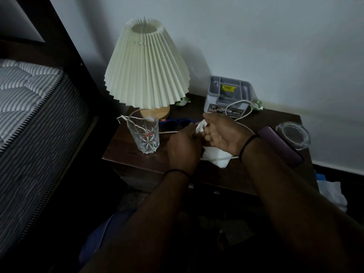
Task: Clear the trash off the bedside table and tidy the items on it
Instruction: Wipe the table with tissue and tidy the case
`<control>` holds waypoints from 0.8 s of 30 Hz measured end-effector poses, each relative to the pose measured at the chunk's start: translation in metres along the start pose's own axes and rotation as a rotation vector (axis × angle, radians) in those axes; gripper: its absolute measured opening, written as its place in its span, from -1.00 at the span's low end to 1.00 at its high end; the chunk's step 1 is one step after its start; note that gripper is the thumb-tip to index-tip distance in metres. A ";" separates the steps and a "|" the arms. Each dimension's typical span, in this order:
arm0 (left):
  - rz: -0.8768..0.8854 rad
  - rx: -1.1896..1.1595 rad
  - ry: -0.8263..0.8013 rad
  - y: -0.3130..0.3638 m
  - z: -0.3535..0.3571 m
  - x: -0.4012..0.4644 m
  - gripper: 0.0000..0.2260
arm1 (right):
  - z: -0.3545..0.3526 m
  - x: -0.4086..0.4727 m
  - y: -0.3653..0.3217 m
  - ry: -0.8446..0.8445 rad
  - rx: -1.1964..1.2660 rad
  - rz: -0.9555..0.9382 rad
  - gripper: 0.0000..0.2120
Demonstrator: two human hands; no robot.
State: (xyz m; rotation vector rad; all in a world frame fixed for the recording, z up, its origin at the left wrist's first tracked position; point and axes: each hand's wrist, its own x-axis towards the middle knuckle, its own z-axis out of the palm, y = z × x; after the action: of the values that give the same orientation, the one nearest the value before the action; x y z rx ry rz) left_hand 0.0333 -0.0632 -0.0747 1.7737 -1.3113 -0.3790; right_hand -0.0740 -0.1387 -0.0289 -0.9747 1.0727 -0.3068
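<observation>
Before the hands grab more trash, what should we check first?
1. Right hand pinches the small white paper scrap: ok.
2. Left hand free: cannot tell.
3. Flat white tissue on the dark wooden bedside table not yet picked up: not ok.
4. Two crumpled green-white wads at the back: not ok.
5. Clear cut-glass tumbler upright, beside the left hand: ok.
6. White cable loose across the table: not ok.

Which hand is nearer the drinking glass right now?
Left. The left hand sits just right of the drinking glass, a small gap between them. The right hand, pinching a crumpled tissue, is farther right, beyond the left.
</observation>
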 end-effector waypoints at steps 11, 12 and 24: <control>-0.295 -0.199 0.192 -0.016 0.008 0.019 -0.68 | 0.005 0.038 -0.023 0.460 -0.532 -0.374 -0.76; -0.324 -0.219 0.187 -0.019 0.012 0.019 -0.63 | 0.005 0.047 -0.026 0.475 -0.692 -0.454 -0.76; -0.428 -0.260 0.260 -0.023 0.012 0.025 -0.73 | 0.020 0.106 -0.050 0.398 -1.357 -0.485 -0.69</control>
State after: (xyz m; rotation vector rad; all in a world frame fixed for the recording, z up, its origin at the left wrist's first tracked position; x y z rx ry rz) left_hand 0.0487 -0.0894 -0.0936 1.8007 -0.6642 -0.5092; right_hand 0.0055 -0.2238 -0.0500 -2.4833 1.3810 -0.1268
